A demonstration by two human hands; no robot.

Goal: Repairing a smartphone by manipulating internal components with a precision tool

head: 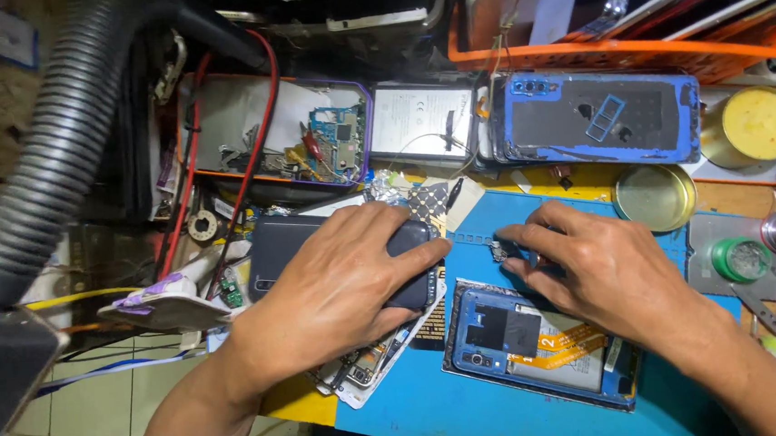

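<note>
Dark phone [317, 250] under my left hand [338, 285].
My left fingers [409, 253] wrap it; right fingers [521, 236] pinch a small part [500, 251] above the opened phone [524, 340].

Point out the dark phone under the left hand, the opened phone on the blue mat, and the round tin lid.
Dark phone [276, 244], head view, bare left end.
Opened phone [505, 333], head view, dark inner plate.
Round tin lid [652, 197], head view, centre.

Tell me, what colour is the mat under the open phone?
Blue mat, under the open phone; head view.
</note>
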